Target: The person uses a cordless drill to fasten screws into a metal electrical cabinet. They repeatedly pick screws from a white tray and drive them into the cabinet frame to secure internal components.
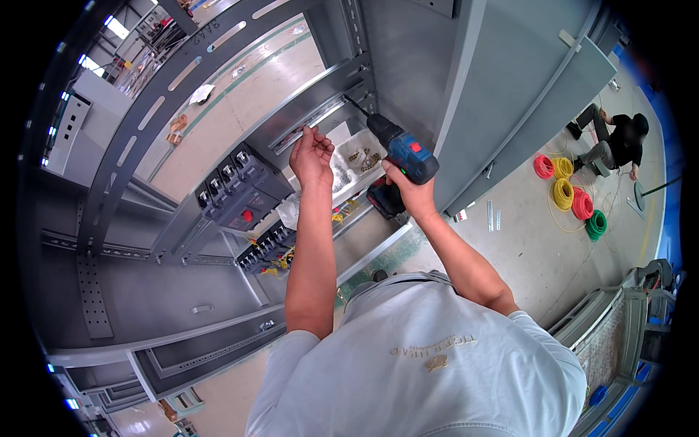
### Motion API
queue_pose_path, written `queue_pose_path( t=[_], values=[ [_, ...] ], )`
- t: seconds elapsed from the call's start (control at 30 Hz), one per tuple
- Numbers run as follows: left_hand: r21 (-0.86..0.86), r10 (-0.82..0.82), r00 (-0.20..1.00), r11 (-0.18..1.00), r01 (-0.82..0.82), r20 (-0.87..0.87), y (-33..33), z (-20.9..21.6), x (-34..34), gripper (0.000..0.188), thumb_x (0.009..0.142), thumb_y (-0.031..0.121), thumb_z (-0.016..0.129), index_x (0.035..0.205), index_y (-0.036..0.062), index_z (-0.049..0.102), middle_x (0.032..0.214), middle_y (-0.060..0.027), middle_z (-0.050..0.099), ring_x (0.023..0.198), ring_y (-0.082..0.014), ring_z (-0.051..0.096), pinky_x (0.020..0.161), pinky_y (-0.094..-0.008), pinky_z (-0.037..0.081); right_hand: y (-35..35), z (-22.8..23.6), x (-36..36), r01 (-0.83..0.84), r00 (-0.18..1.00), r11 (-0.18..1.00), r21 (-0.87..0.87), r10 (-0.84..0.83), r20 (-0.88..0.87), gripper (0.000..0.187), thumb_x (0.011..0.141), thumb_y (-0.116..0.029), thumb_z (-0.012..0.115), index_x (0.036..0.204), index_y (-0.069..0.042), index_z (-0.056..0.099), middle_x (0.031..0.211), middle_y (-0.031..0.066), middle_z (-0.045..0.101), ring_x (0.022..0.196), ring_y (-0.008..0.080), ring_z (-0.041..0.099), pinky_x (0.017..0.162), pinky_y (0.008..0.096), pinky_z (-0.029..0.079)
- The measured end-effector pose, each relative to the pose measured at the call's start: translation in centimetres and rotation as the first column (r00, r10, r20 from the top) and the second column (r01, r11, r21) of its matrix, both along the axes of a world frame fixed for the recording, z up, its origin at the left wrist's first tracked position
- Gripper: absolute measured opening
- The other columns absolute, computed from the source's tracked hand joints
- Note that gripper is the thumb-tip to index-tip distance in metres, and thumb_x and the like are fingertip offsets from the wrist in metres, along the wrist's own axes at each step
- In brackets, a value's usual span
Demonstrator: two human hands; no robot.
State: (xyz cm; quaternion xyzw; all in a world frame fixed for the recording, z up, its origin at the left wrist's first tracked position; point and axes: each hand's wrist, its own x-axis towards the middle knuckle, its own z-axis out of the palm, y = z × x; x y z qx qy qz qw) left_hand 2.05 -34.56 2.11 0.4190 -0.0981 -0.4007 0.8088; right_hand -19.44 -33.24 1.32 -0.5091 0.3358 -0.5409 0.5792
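My right hand (413, 191) is wrapped round the grip of a blue and black cordless drill (405, 149). The drill's long bit points up and left, its tip at or close to a slotted metal rail (314, 120) inside a grey cabinet frame. Close to that rail, my left hand (313, 154) is raised with its fingers curled and pinched; whatever they hold is too small to make out. Between the hands sits a white plastic tray (372, 177) with small brass-coloured fasteners (363, 159) in it. A dark grey circuit breaker (244, 191) with a red button is left of my left hand.
Smaller breakers with yellow wires (268, 249) are mounted below the large one. A grey cabinet door (528, 87) stands at the right. Beyond it, a person (625, 140) sits by red, yellow and green wire coils (563, 194). A metal cart (608, 342) is at lower right.
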Motion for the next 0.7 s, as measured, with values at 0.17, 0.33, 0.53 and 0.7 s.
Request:
queue_pose_path(
  t=[0.17,0.33,0.53,0.7],
  values=[
    [-0.007,-0.008,1.0,1.0,0.008,-0.005,0.06,0.0,-0.01,0.028,0.099,0.026,0.068,0.101,-0.0011,0.066,0.077,-0.0053,0.063,0.067,-0.0159,0.062,0.06,-0.0291,0.053,0.09,0.41,-0.17,0.007,1.0,1.0,0.004,-0.007,-0.027,0.01,0.088,-0.005,0.074,0.093,-0.001,0.067,0.08,0.0018,0.066,0.065,0.0099,0.059,0.063,0.0276,0.05],
    [0.003,-0.01,1.0,1.0,0.01,-0.001,0.1,0.13,-0.12,0.028,0.1,0.026,0.067,0.102,-0.0014,0.066,0.078,-0.0055,0.063,0.068,-0.0159,0.062,0.061,-0.0294,0.053,0.23,0.02,-0.22,0.006,1.0,1.0,0.022,-0.006,0.002,0.011,0.088,-0.005,0.074,0.095,-0.001,0.067,0.082,0.0019,0.067,0.066,0.0096,0.059,0.064,0.0274,0.05],
    [0.011,-0.009,1.0,1.0,0.009,0.004,0.01,-0.17,0.13,0.028,0.1,0.026,0.066,0.103,-0.0018,0.066,0.079,-0.0062,0.063,0.068,-0.0163,0.062,0.061,-0.0298,0.053,0.23,-0.31,-0.28,0.004,1.0,1.0,0.031,-0.004,-0.014,0.011,0.088,-0.005,0.074,0.096,0.0,0.068,0.083,0.0017,0.067,0.067,0.0093,0.059,0.064,0.0277,0.05],
    [0.014,-0.005,1.0,1.0,0.005,0.007,0.01,-0.16,0.18,0.028,0.1,0.026,0.066,0.102,-0.0017,0.066,0.079,-0.0064,0.063,0.068,-0.0163,0.062,0.062,-0.0303,0.053,0.09,-0.51,-0.31,0.001,1.0,1.0,0.023,-0.001,0.005,0.011,0.087,-0.005,0.074,0.095,-0.001,0.067,0.083,0.0018,0.067,0.066,0.0094,0.059,0.064,0.0277,0.05]
  ],
)
